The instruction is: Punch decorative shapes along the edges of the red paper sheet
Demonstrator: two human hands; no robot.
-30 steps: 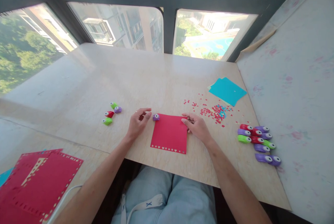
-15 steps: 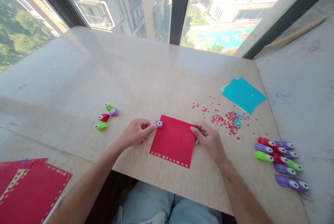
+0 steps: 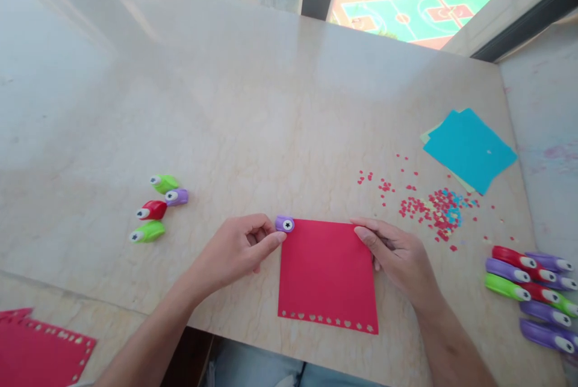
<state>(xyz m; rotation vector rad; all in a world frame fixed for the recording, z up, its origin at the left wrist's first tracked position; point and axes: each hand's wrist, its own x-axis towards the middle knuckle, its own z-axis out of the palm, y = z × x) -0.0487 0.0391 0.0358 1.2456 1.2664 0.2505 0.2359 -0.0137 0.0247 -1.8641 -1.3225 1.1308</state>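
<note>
A red square sheet of paper (image 3: 327, 275) lies flat at the near edge of the marble table (image 3: 253, 104), with a row of small cut-out shapes along its near edge. A small purple paper punch (image 3: 285, 224) sits at the sheet's far left corner. My left hand (image 3: 237, 248) pinches that punch with thumb and fingers. My right hand (image 3: 400, 254) rests on the table with its fingertips on the sheet's far right corner.
Several small punches (image 3: 158, 206) in green, red and purple lie to the left. A row of several more punches (image 3: 530, 287) lies at the right edge. Red and blue paper confetti (image 3: 433, 206) is scattered near teal paper sheets (image 3: 469, 147). Punched red sheets (image 3: 40, 354) lie at bottom left.
My left hand has closed onto the purple punch at the sheet's corner. The camera has tilted down and moved closer, so the windows have mostly left the view.
</note>
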